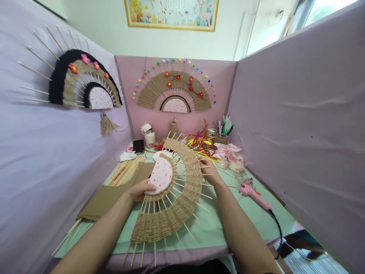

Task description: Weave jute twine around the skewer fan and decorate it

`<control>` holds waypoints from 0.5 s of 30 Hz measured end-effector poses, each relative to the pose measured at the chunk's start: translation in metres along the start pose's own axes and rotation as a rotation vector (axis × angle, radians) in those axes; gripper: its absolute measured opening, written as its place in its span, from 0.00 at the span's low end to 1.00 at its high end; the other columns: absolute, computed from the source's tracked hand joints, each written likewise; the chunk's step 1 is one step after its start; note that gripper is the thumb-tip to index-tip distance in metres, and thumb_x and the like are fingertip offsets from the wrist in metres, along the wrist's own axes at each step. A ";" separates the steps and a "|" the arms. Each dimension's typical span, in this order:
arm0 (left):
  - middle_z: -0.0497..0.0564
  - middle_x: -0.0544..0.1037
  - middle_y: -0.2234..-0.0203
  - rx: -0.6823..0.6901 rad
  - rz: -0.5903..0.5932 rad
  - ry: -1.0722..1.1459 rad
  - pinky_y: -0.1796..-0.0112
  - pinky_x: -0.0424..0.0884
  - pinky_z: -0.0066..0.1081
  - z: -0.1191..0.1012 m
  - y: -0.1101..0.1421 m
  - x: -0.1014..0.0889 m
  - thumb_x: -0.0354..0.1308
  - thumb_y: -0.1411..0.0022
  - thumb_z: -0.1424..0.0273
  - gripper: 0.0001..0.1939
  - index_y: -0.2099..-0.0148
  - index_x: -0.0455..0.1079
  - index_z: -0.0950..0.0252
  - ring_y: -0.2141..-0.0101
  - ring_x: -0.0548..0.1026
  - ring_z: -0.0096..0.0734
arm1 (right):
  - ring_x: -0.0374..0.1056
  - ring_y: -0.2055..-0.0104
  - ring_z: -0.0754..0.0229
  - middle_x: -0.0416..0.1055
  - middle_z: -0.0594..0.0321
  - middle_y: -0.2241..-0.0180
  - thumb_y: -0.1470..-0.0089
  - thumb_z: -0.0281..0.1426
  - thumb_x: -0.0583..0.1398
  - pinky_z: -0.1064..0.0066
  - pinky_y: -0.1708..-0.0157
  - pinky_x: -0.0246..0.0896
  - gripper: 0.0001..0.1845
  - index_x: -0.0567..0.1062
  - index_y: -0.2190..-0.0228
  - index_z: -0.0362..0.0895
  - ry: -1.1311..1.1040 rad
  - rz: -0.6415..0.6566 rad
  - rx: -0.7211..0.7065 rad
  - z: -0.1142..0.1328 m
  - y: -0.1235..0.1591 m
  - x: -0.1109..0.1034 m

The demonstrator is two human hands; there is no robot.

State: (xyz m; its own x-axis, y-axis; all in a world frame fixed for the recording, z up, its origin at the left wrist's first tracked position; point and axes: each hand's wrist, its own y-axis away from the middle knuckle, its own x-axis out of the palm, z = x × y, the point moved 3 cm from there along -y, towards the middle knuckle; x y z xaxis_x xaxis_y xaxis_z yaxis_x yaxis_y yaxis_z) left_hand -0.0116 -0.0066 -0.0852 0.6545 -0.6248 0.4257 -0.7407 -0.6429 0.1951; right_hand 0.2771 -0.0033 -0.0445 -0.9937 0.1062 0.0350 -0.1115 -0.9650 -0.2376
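Note:
A half-round woven fan of tan cord on wooden skewers stands tilted over the green table mat. Its middle is a pink dotted half-disc. My left hand grips the flat edge of that disc, thumb on its face. My right hand is behind the fan's outer rim, fingers closed among the skewer tips; what they pinch is hidden.
A pink glue gun with a black cord lies at right. Brown cardboard and loose skewers lie at left. Coloured cords, pink fabric scraps and a cup sit at the back. Finished fans hang on purple partitions.

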 end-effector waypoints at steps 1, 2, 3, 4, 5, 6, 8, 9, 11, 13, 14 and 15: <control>0.60 0.79 0.63 0.005 -0.002 0.001 0.62 0.69 0.32 -0.001 0.000 0.001 0.67 0.58 0.75 0.24 0.55 0.72 0.73 0.66 0.77 0.35 | 0.61 0.78 0.64 0.70 0.64 0.78 0.56 0.42 0.59 0.73 0.78 0.56 0.16 0.74 0.71 0.42 -0.009 -0.006 -0.006 0.001 0.001 0.000; 0.60 0.79 0.63 0.008 -0.001 0.002 0.61 0.69 0.32 -0.001 0.000 0.003 0.68 0.59 0.75 0.25 0.55 0.71 0.73 0.65 0.77 0.35 | 0.61 0.78 0.64 0.70 0.64 0.78 0.56 0.42 0.60 0.73 0.79 0.55 0.16 0.74 0.70 0.42 -0.017 -0.010 -0.015 0.003 0.001 0.000; 0.60 0.79 0.62 0.011 0.003 0.004 0.61 0.69 0.32 -0.001 0.000 0.005 0.69 0.60 0.74 0.27 0.54 0.71 0.72 0.65 0.77 0.36 | 0.61 0.79 0.64 0.69 0.64 0.79 0.56 0.42 0.60 0.74 0.79 0.55 0.16 0.74 0.70 0.42 -0.022 -0.008 -0.023 0.004 0.002 0.001; 0.60 0.78 0.61 0.015 0.007 0.009 0.61 0.69 0.32 -0.001 0.000 0.006 0.70 0.61 0.74 0.28 0.54 0.71 0.72 0.64 0.77 0.36 | 0.60 0.79 0.64 0.69 0.64 0.79 0.57 0.42 0.60 0.74 0.79 0.55 0.17 0.74 0.71 0.42 -0.023 -0.005 -0.030 0.006 0.003 0.001; 0.60 0.78 0.61 0.021 0.011 0.017 0.61 0.69 0.32 0.000 -0.001 0.007 0.70 0.61 0.73 0.29 0.54 0.71 0.72 0.64 0.77 0.37 | 0.60 0.79 0.64 0.69 0.64 0.79 0.57 0.43 0.60 0.74 0.79 0.55 0.17 0.74 0.71 0.42 -0.021 -0.004 -0.034 0.007 0.003 0.002; 0.60 0.78 0.61 0.027 0.013 0.027 0.61 0.69 0.32 0.000 -0.001 0.008 0.71 0.62 0.73 0.29 0.54 0.71 0.72 0.64 0.77 0.36 | 0.61 0.79 0.64 0.69 0.64 0.80 0.57 0.43 0.60 0.74 0.80 0.54 0.17 0.74 0.71 0.42 -0.018 -0.005 -0.037 0.007 0.003 0.002; 0.60 0.79 0.63 0.035 0.006 0.053 0.62 0.70 0.31 0.002 -0.002 0.007 0.71 0.61 0.72 0.28 0.55 0.71 0.72 0.66 0.77 0.36 | 0.60 0.79 0.64 0.69 0.65 0.80 0.57 0.44 0.60 0.74 0.80 0.54 0.18 0.74 0.71 0.42 -0.019 -0.014 -0.039 0.007 0.003 0.001; 0.60 0.79 0.65 0.035 -0.001 0.068 0.63 0.70 0.31 0.003 -0.003 0.006 0.71 0.60 0.71 0.27 0.55 0.71 0.72 0.67 0.77 0.35 | 0.60 0.80 0.64 0.69 0.65 0.80 0.58 0.44 0.60 0.74 0.80 0.53 0.18 0.74 0.71 0.42 -0.023 -0.020 -0.039 0.006 0.002 0.001; 0.60 0.79 0.67 0.031 -0.017 0.098 0.64 0.70 0.30 0.004 -0.003 0.003 0.70 0.58 0.70 0.26 0.55 0.71 0.72 0.68 0.77 0.35 | 0.59 0.81 0.65 0.68 0.65 0.81 0.58 0.45 0.61 0.73 0.80 0.53 0.19 0.74 0.72 0.42 -0.032 -0.026 -0.034 0.003 0.000 0.000; 0.60 0.79 0.67 0.037 -0.013 0.113 0.64 0.70 0.30 0.003 -0.003 0.002 0.69 0.56 0.69 0.26 0.54 0.70 0.73 0.68 0.77 0.35 | 0.58 0.81 0.65 0.68 0.66 0.81 0.58 0.45 0.61 0.73 0.81 0.53 0.19 0.74 0.72 0.42 -0.039 -0.044 -0.033 0.000 -0.002 -0.002; 0.61 0.79 0.66 0.045 -0.001 0.113 0.64 0.70 0.30 0.002 -0.002 0.002 0.69 0.56 0.68 0.27 0.53 0.69 0.74 0.68 0.77 0.35 | 0.58 0.81 0.65 0.68 0.66 0.81 0.58 0.45 0.61 0.73 0.80 0.53 0.18 0.74 0.73 0.42 -0.040 -0.062 -0.039 0.000 -0.003 -0.002; 0.61 0.79 0.66 0.050 0.018 0.105 0.64 0.70 0.30 0.002 -0.002 0.003 0.69 0.57 0.68 0.29 0.52 0.69 0.74 0.68 0.77 0.35 | 0.58 0.81 0.65 0.68 0.66 0.81 0.58 0.45 0.61 0.73 0.80 0.53 0.18 0.74 0.73 0.42 -0.036 -0.080 -0.048 -0.001 -0.004 -0.003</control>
State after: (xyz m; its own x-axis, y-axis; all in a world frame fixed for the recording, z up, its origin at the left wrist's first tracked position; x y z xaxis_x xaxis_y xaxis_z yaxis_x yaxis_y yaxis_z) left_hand -0.0082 -0.0078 -0.0859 0.6199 -0.5881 0.5195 -0.7418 -0.6550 0.1438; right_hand 0.2804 0.0002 -0.0444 -0.9807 0.1731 0.0908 -0.1919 -0.9410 -0.2788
